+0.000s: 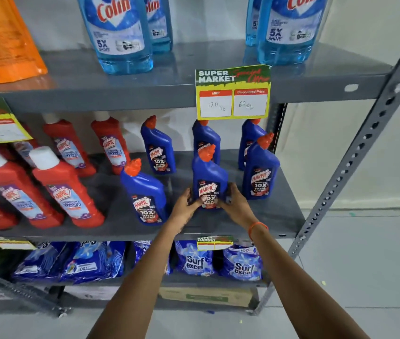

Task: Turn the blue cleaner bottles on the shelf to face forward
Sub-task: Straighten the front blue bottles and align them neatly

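Several blue cleaner bottles with red caps stand on the grey middle shelf (255, 223). The front middle bottle (209, 177) shows its label to me, and both hands hold its base: my left hand (184, 207) on its left side, my right hand (235, 204) on its right. The front left bottle (145, 192) and the front right bottle (260, 172) also show their labels. Behind them stand the back left bottle (158, 149), a back middle bottle (206, 138) partly hidden, and a back right bottle (250, 138) with its label mostly hidden.
Red cleaner bottles (64, 189) fill the shelf's left half. A yellow price tag (233, 94) hangs from the upper shelf, which carries light blue glass-cleaner bottles (118, 33). Blue detergent packs (240, 265) lie on the shelf below. A perforated grey upright (355, 152) bounds the right side.
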